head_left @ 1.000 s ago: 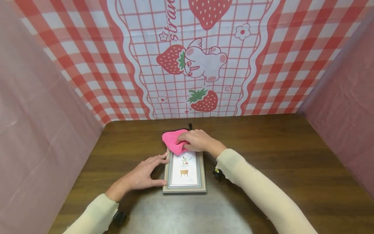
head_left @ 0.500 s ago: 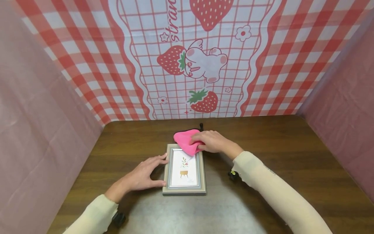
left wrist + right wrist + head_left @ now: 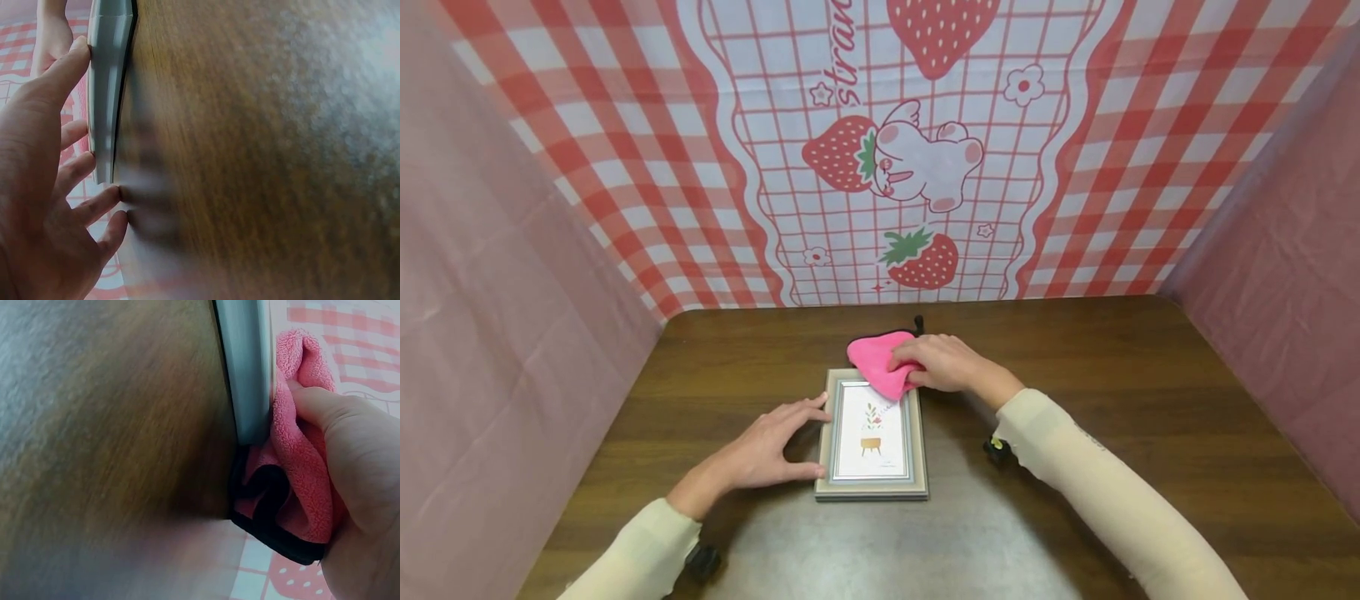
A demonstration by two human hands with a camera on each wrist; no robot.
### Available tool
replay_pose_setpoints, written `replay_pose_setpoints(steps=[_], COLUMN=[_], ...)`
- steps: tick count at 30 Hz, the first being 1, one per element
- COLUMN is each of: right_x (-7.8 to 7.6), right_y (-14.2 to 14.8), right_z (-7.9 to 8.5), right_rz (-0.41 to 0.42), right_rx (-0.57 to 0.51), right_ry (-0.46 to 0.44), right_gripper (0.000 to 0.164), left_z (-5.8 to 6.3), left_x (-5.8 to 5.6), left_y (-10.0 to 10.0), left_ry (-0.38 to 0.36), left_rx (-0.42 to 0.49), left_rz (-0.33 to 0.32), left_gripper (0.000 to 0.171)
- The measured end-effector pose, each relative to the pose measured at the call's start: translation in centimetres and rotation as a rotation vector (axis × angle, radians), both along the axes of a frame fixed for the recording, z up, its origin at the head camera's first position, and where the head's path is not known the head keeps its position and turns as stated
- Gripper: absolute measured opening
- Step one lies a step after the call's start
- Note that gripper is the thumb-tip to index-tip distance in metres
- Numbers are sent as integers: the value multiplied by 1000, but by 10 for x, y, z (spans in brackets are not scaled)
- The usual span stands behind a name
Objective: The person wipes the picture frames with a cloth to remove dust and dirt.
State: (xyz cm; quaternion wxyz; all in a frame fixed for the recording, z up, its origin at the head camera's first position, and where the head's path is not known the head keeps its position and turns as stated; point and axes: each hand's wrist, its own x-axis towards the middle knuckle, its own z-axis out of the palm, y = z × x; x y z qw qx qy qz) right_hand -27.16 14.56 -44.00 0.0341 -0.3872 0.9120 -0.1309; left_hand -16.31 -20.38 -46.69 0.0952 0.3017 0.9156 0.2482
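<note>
Your left hand (image 3: 767,446) lay spread at the left side of the frame (image 3: 880,489), its fingers mostly straight and gripping nothing. The thumb touched the near part of that side, and fingertips met it farther along. In the left wrist view two more fingertips reached down toward the bench (image 3: 1112,400); whether they touched it was unclear.

Your right hand (image 3: 951,362) was pinching the cloth (image 3: 874,354) between thumb and curled fingers, at the frame's far right corner. The cloth, pink with black trim, sat bunched over the frame's far end, covering the far right part of the print (image 3: 871,450) and reaching past the far edge. A black tab (image 3: 918,324) stuck up at its far right. In the right wrist view, the trimmed edge hung down past the frame's end.

The frame lay flat and face up around the middle of the bench, beige outside with a grayish-blue inner border. Its print showed a plant in a tan pot on legs. You wore pale sleeves (image 3: 1120,492). A strawberry backdrop (image 3: 917,150) rose beyond the bench's far edge, between pink curtains (image 3: 512,292) left and right.
</note>
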Motion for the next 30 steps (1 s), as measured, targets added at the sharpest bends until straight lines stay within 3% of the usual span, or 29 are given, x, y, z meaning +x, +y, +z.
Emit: replay_pose_setpoints(steps=[8, 30], right_x=[-2, -6], right_y=[-8, -80], right_z=[-1, 0], right_rz=[-4, 9], right_rx=[18, 26], right_ry=[2, -19], right_gripper=[23, 24], left_z=[2, 1], left_x=[0, -2], left_y=[1, 2], left_ry=[38, -13], left_rx=[-6, -19], left_rz=[-5, 10], left_gripper=[71, 74])
